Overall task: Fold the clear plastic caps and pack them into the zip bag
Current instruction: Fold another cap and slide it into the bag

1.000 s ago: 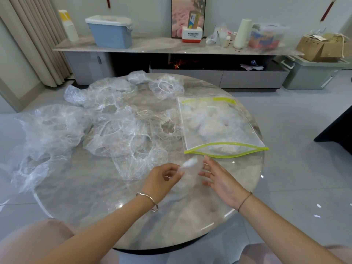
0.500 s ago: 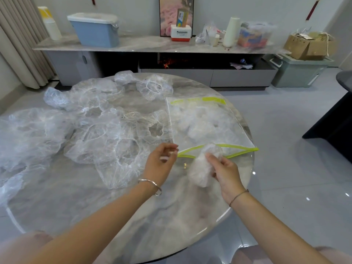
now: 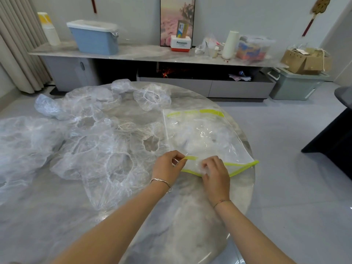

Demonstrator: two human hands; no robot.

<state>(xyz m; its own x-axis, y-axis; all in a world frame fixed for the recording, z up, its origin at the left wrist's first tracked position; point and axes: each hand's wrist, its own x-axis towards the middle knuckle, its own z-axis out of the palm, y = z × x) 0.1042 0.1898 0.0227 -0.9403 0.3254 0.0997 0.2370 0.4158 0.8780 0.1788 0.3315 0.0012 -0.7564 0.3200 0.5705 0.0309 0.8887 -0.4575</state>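
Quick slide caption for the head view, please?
Left hand pinches open the zip bag; right hand tucks a folded cap into its mouth.

1. This is a home living room: a long, low grey cabinet (image 3: 238,88) with a marble-look top runs along the far wall, across the upper part of the frame.
2. A tall framed picture (image 3: 176,20) stands against the wall at top centre, and a red hanging ornament (image 3: 320,4) is at upper right.
3. A pleated beige curtain (image 3: 19,44) hangs at the upper left edge.
4. Household odds sit on the cabinet: a blue lidded bin (image 3: 93,40), a Panasonic box (image 3: 180,43), a white roll (image 3: 230,44) and a clear storage tub (image 3: 253,48).
5. At right, a cardboard box (image 3: 306,60) rests on a grey-green crate (image 3: 293,86).
6. The round marble-patterned worktop (image 3: 57,216) stands on glossy pale floor tiles (image 3: 295,187).
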